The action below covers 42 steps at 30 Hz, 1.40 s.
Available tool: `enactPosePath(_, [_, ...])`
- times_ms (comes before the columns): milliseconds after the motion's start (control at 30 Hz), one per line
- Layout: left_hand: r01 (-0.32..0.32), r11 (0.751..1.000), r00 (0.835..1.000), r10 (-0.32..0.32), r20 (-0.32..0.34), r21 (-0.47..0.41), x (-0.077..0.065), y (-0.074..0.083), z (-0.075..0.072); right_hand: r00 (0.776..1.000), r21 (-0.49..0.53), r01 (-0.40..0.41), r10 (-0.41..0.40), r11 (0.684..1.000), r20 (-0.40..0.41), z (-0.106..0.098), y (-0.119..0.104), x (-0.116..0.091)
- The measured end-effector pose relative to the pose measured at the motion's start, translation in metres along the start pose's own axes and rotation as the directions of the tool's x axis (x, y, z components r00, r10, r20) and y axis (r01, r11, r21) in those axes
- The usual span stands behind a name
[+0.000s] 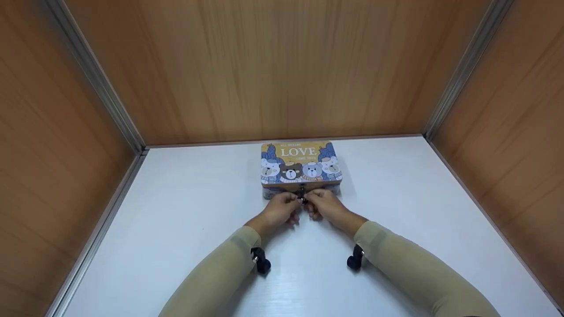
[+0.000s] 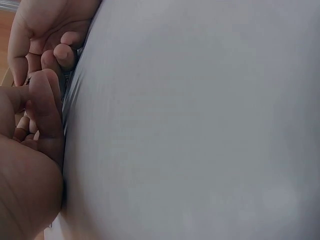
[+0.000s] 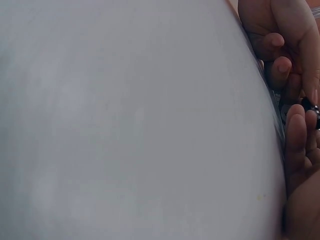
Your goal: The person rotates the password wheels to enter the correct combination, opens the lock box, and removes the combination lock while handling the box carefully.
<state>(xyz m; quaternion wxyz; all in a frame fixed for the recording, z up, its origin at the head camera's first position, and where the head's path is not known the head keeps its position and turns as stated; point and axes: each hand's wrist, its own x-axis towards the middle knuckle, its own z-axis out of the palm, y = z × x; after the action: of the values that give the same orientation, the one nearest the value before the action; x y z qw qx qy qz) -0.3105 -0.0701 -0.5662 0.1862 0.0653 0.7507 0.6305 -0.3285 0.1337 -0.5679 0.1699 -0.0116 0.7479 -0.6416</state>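
A rectangular tin box (image 1: 301, 164) printed with bears and the word LOVE stands upright with its lid down. At the middle of its front hangs a small black padlock (image 1: 302, 199), partly covered by fingers; in the right wrist view light marks show on the padlock (image 3: 311, 106). From the left side my left hand (image 1: 280, 208) pinches it between thumb and curled fingers. My right hand (image 1: 325, 204) grips it from the opposite side, fingertips close to those of the left. Both hands (image 2: 25, 190) are low over the tabletop in the wrist views.
The box sits on a white table (image 1: 198, 198) near its back edge. A wood-grain panel (image 1: 282, 70) rises behind it, with more panels at the left (image 1: 53, 145) and right (image 1: 506, 132). Small black wrist cameras hang under both sleeves.
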Motion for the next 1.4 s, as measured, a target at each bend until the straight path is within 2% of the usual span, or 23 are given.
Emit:
enactPosePath(400, [0.012, 0.998, 1.0, -0.012, 0.0, -0.055, 0.0024, -0.0027, 0.0004, 1.0, 0.038, 0.004, -0.005, 0.999, 0.006, 0.0006, -0.0011, -0.0021])
enactPosePath(1067, [0.015, 0.999, 1.0, -0.015, 0.015, -0.043, 0.0017, -0.0008, -0.0004, 0.999, -0.037, 0.03, -0.03, 0.999, 0.012, -0.0011, 0.003, 0.0008])
enactPosePath(1400, [0.007, 1.0, 1.0, -0.007, -0.012, -0.009, 0.0027, -0.0021, -0.0002, 1.0, 0.034, -0.016, 0.016, 0.999, 0.003, -0.0011, -0.0005, -0.001])
